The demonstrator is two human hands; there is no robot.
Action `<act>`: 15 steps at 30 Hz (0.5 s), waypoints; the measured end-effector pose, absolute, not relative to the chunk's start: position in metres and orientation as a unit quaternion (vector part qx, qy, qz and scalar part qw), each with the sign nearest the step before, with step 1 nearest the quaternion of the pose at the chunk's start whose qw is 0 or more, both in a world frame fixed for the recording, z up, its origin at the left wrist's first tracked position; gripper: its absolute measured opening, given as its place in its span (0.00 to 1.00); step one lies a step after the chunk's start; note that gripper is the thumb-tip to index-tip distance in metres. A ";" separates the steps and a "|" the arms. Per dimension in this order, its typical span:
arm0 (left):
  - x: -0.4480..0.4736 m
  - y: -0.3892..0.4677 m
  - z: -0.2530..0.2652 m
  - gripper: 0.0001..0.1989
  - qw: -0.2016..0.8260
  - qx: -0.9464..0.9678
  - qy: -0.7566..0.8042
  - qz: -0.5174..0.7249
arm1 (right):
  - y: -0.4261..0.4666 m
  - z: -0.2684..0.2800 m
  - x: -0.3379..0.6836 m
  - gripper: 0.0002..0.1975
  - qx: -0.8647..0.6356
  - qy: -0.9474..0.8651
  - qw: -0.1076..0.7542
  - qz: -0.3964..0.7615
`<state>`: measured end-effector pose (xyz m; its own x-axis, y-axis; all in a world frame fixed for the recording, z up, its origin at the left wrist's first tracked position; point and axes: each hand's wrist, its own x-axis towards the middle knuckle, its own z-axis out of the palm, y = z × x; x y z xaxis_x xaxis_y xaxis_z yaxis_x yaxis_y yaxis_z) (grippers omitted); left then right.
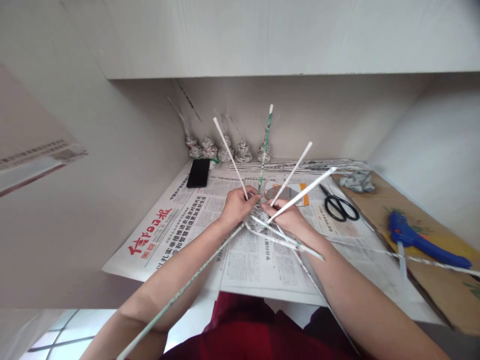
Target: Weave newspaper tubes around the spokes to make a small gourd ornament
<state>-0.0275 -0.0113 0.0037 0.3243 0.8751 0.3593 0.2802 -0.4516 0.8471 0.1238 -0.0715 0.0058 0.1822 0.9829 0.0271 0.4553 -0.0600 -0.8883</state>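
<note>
A small woven piece of rolled newspaper strips [256, 220] is between my hands, its long paper rods sticking out on all sides. My left hand [240, 204] pinches its far left edge, close to a white rod [229, 152] and a green-patterned rod [266, 142] that point up and away. On the other side, my right hand [285, 214] grips the weave with thumb and fingers, two white rods [305, 194] rising beside it. One long pale green rod [180, 292] runs toward me over my left forearm. Fingertips partly cover the weave.
Newspaper sheets [180, 225] cover the table. Several finished woven pieces [243, 151] stand along the back wall near a black phone [198, 173] and a bundle of paper rods [318, 165]. At right are black scissors [340, 207], a blue glue gun [423, 242] and cardboard [442, 295]. A shelf [262, 40] overhangs.
</note>
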 end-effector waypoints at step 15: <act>-0.044 -0.001 0.010 0.15 0.427 0.770 0.391 0.268 | -0.068 -0.003 0.135 0.06 -0.679 -0.586 0.361 0.257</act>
